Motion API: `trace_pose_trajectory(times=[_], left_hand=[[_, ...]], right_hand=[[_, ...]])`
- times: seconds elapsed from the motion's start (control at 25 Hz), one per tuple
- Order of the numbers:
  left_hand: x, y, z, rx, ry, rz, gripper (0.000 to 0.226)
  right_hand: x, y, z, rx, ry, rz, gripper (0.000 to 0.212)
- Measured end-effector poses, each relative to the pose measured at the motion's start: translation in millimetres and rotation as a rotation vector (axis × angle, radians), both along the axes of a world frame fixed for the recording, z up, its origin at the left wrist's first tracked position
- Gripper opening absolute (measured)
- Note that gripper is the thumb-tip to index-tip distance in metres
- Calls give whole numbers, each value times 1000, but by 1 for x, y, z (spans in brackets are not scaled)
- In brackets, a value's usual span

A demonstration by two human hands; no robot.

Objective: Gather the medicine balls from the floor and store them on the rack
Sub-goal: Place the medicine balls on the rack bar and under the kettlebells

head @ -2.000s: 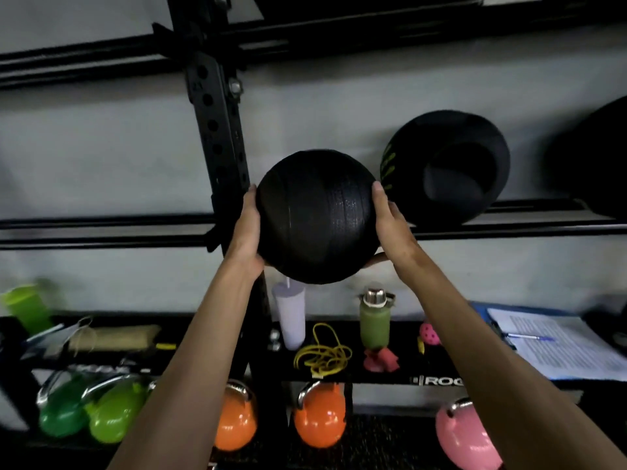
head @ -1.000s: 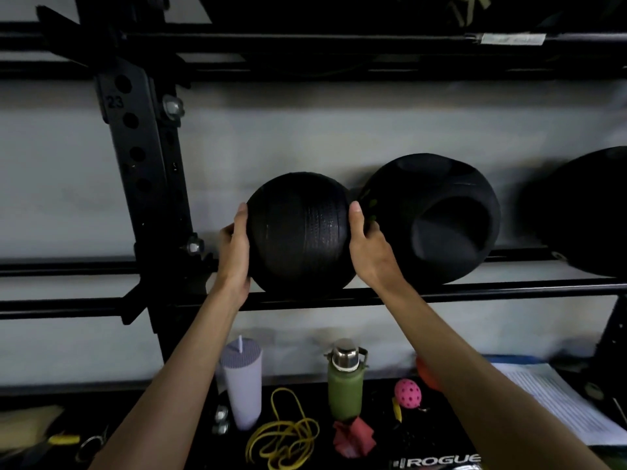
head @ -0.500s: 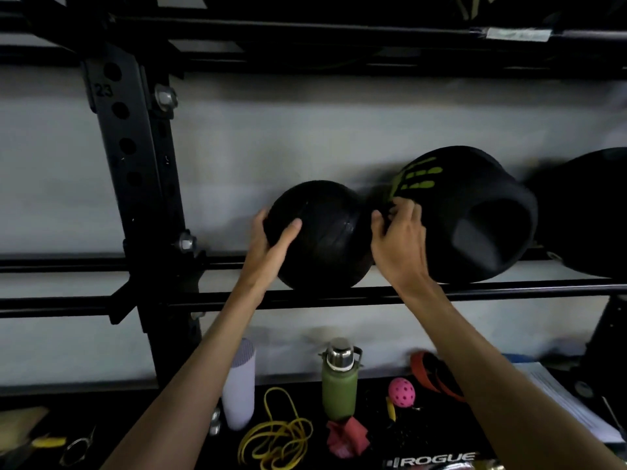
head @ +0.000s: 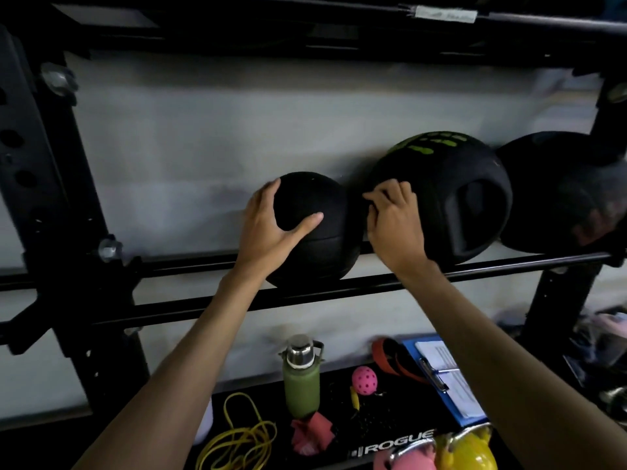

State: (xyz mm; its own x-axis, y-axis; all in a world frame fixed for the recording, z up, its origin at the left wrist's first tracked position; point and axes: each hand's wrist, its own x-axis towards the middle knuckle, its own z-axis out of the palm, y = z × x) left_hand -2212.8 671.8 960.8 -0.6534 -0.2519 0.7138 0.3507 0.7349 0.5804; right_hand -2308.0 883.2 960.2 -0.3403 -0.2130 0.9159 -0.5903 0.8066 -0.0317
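Currently: small black med ball sits on the rack, across its two horiz. rails, touching the bigger ball on its R.
L hand: spread wide on the small ball's left side, thumb straight across the front, fingers over the top-left, not clenched.
R hand: fingers curled in, tips against the bigger ball's left face, by the gap btw the two. Nothing seen in it.
Bigger ball: black w/ green marks on top, not legible.
Third ball: black, just R of it.
Writing: ROGUE in white on the black lower shelf. Tape label on top rail, blurred. Clipboard sheet is printed, too small to read.
Nearby: green bottle, pink holed ball, yellow band on that shelf.
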Motion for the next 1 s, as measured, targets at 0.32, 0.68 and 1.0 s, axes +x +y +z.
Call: trace_pose_trajectory(times=[0.32, 0.68, 1.0], left_hand=[[-26, 18, 9, -221, 27, 143, 91], [-56, 75, 21, -565, -102, 355, 98], [-38, 61, 24, -445, -129, 131, 79]], right_hand=[[11, 14, -16, 82, 66, -76, 44], [-11, 31, 8, 163, 21, -351, 59], [17, 12, 1, 28, -51, -113, 59]])
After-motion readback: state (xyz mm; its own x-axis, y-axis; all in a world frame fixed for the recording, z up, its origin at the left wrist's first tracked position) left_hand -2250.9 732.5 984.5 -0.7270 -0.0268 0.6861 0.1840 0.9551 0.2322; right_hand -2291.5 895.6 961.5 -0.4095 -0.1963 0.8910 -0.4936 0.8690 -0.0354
